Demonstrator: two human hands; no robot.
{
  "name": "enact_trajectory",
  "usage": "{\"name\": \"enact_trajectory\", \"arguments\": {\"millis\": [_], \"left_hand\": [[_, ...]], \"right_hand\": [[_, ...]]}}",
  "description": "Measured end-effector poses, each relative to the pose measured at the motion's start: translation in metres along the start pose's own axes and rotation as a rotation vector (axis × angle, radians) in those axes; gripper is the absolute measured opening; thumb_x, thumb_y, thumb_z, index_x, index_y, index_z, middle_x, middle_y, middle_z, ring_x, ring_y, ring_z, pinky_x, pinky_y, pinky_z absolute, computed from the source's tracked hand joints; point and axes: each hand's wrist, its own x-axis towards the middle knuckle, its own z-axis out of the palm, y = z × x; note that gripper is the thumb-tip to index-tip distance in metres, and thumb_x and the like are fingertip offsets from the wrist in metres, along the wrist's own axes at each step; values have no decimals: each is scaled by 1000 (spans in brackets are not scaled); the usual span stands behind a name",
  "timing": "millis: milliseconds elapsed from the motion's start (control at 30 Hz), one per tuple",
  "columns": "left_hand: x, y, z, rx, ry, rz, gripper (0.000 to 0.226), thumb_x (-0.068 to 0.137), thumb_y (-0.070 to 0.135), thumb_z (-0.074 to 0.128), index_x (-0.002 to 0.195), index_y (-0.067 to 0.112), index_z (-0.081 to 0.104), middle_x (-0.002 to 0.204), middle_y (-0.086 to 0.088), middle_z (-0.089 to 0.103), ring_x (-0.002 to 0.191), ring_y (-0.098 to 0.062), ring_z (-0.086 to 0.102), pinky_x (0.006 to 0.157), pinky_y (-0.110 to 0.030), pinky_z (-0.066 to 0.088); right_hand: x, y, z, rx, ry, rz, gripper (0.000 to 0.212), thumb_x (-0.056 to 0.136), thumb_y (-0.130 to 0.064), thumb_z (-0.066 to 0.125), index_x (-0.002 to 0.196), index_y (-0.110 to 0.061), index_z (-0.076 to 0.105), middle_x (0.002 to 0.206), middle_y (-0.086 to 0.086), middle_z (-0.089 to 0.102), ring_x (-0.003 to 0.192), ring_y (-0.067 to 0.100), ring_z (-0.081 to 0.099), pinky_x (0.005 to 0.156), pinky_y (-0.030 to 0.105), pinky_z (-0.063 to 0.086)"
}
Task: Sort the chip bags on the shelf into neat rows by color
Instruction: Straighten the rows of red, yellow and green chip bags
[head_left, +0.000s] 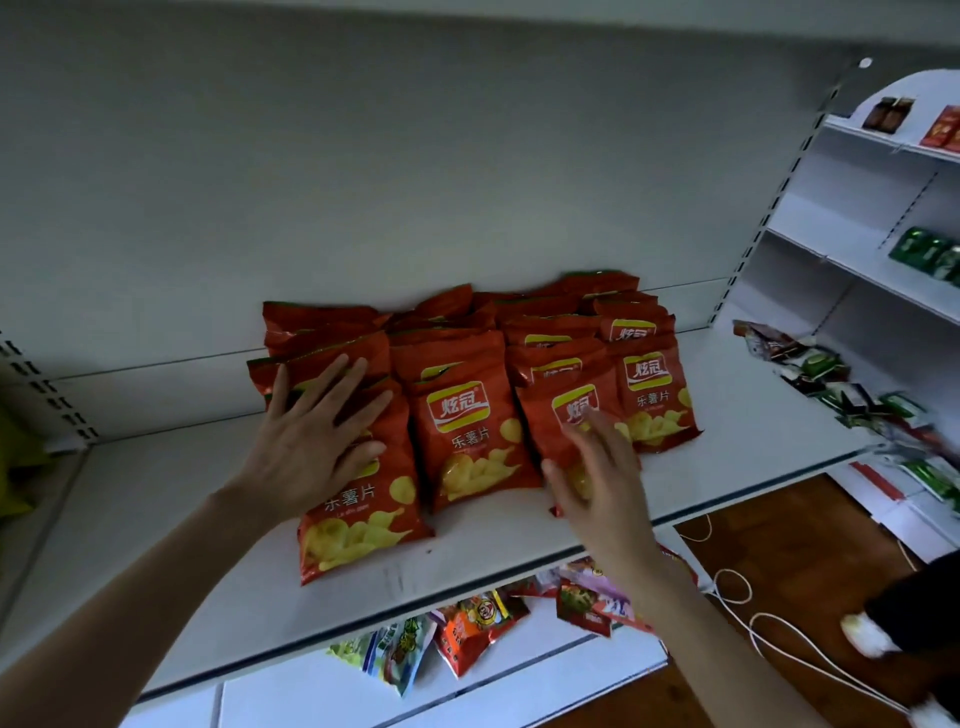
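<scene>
Several red chip bags (470, 431) with yellow chips printed on them lie in overlapping rows on the white shelf (753, 415), reaching back to the rear wall. My left hand (311, 441) lies flat, fingers spread, on top of the leftmost front bag (363, 535). My right hand (597, 483) hovers, slightly blurred, with fingers apart over the front bag of the third row (566, 410), covering its lower part. Neither hand grips anything.
Mixed snack packets (467, 629) lie on the lower shelf below the front edge. A side shelving unit at the right holds green and dark packets (815, 364). A white cable (769, 618) runs over the wooden floor, where another person's foot (867, 634) stands.
</scene>
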Motion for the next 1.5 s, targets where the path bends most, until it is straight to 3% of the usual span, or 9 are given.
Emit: {"name": "enact_trajectory", "arguments": {"millis": [133, 300, 500, 600, 767, 967, 1133, 1300, 1500], "left_hand": [[2, 2, -8, -70, 62, -32, 55, 99, 54, 17, 130, 20, 47, 139, -20, 46, 134, -31, 28, 116, -42, -6], [31, 56, -15, -126, 184, -163, 59, 101, 49, 20, 125, 9, 57, 138, -22, 47, 134, -31, 29, 106, -62, 20], [62, 147, 14, -222, 179, -302, 54, 99, 52, 21, 128, 13, 43, 137, -23, 48, 133, -30, 31, 103, -59, 22], [63, 182, 36, -174, 108, -328, 63, 95, 60, 19, 132, 14, 40, 137, -22, 48, 133, -29, 30, 100, -61, 23], [68, 201, 52, -123, 68, -419, 65, 96, 59, 13, 138, 16, 37, 143, -20, 42, 136, -30, 25, 99, -66, 22], [63, 208, 61, -23, 101, -252, 48, 100, 46, 14, 148, 37, 13, 154, -13, 19, 146, -27, -5, 103, -68, 7], [64, 209, 67, -34, 110, -258, 49, 102, 47, 12, 147, 34, 22, 160, -3, -5, 147, -22, -3, 113, -53, -3], [69, 213, 72, -1, 116, -251, 43, 100, 41, 26, 137, 24, 37, 152, -2, 24, 147, -15, -1, 111, -54, 3], [69, 210, 73, 34, 113, -241, 60, 89, 39, 42, 146, 28, 26, 151, -6, 26, 146, -18, -6, 111, -54, -2]], "right_hand": [[6, 49, -23, -54, -101, 20, 71, 80, -75, 32, 133, -28, 32, 143, 20, 36, 132, 39, 32, 98, 51, 35], [21, 69, -13, -129, -181, 18, 73, 78, -80, 24, 129, -29, 35, 139, 21, 41, 126, 44, 40, 90, 52, 41], [42, 76, -9, -95, -219, -72, 66, 81, -74, 30, 118, -24, 51, 124, 20, 52, 112, 40, 52, 89, 45, 43], [47, 94, -26, 142, -318, -108, 69, 80, -72, 36, 118, -20, 60, 127, 13, 52, 119, 27, 46, 98, 39, 37], [124, 98, -61, 243, -253, -122, 31, 90, -23, 56, 114, -6, 62, 111, 8, 64, 101, 17, 60, 78, 4, 37], [221, 74, -34, -55, -522, -374, 45, 91, -26, 55, 132, -10, 47, 137, 9, 47, 128, 24, 41, 103, 32, 30], [243, 66, -12, -119, -533, -437, 26, 87, -22, 61, 106, -5, 65, 112, 13, 59, 105, 25, 53, 86, 28, 35], [237, 62, -4, -145, -539, -495, 28, 88, -26, 60, 107, -7, 66, 113, 12, 56, 108, 25, 49, 90, 32, 38], [223, 58, -36, 8, -528, -447, 28, 88, -29, 60, 109, -11, 66, 121, 7, 57, 116, 21, 48, 93, 27, 31]]}}
